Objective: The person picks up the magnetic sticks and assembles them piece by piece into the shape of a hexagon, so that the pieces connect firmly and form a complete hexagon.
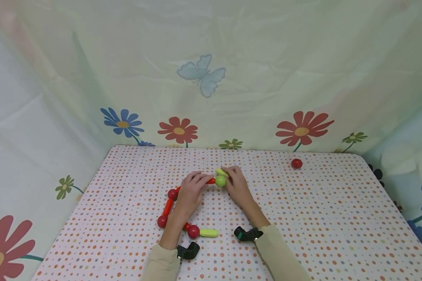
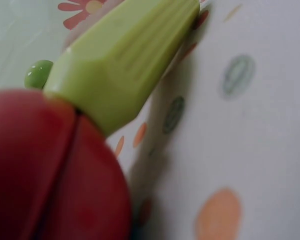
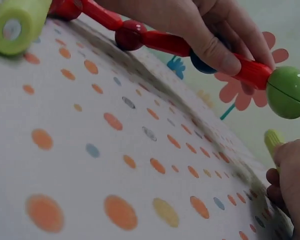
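Note:
A curved chain of red rods and balls lies around my left hand (image 1: 191, 192). That hand grips the red rod (image 3: 252, 74) between a blue ball (image 3: 204, 62) and a green ball (image 3: 288, 92) at the chain's end. A lime-green rod (image 3: 274, 142) is pinched in my right hand (image 1: 238, 185), beside the green ball; a gap shows between them in the right wrist view. The chain's near end has a red ball (image 1: 193, 232) joined to another lime-green rod (image 1: 209, 233). Both loom close in the left wrist view, which hardly shows the left hand.
A loose red ball (image 1: 296, 163) sits near the table's back right edge. Some dark round things (image 1: 376, 173) show just past the right edge. The dotted tabletop (image 1: 320, 218) is backed by a flowered cloth (image 1: 253, 97).

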`<action>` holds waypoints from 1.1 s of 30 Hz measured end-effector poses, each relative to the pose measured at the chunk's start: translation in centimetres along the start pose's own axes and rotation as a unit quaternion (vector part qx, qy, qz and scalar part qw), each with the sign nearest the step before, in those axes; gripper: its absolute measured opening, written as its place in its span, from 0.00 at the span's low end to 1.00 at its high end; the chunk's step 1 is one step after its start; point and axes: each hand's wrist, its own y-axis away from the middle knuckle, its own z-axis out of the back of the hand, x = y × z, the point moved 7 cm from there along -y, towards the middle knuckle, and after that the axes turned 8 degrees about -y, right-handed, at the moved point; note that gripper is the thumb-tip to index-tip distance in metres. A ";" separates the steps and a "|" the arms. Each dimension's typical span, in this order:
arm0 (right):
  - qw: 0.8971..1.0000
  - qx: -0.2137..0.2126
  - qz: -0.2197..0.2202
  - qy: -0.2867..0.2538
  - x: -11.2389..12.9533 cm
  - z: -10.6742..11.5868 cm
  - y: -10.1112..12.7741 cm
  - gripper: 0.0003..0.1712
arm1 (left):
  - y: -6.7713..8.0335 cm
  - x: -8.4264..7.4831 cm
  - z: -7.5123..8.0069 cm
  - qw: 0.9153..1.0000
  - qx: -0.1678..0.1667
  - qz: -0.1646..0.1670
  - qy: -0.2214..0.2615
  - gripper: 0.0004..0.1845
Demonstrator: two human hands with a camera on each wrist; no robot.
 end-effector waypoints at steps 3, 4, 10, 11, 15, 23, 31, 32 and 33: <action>0.997 -0.046 -0.035 -0.047 -0.3 1.0 0.8 0.18 | 0.0 0.1 0.0 1.000 0.001 0.001 0.004 0.18; 0.996 -0.056 -0.038 -0.055 -0.3 1.4 1.2 0.18 | 0.0 0.1 -0.1 1.000 0.001 0.002 0.006 0.19; 0.993 -0.078 -0.052 -0.067 0.6 2.7 3.6 0.16 | 0.0 0.1 -0.4 1.000 0.007 0.004 -0.001 0.20; 0.993 -0.083 -0.054 -0.068 0.7 2.9 3.9 0.15 | 0.0 0.1 -0.4 1.000 0.007 0.003 -0.004 0.21; 0.991 -0.110 -0.047 -0.068 1.1 3.6 4.9 0.13 | 0.1 0.1 -0.4 1.000 0.010 0.002 -0.006 0.21; 0.988 -0.123 -0.040 -0.081 1.2 3.9 5.2 0.12 | 0.0 0.1 -0.3 1.000 0.019 0.012 0.005 0.20; 0.989 -0.120 -0.034 -0.085 1.2 3.9 5.2 0.12 | 0.1 0.1 -0.4 1.000 0.027 0.015 0.005 0.20; 0.989 -0.120 -0.030 -0.085 1.3 3.9 5.2 0.12 | 0.1 0.1 -0.4 1.000 0.025 0.014 0.005 0.20; 0.989 -0.118 -0.028 -0.086 1.3 3.9 5.2 0.12 | 0.1 0.1 -0.4 1.000 0.023 0.013 0.006 0.20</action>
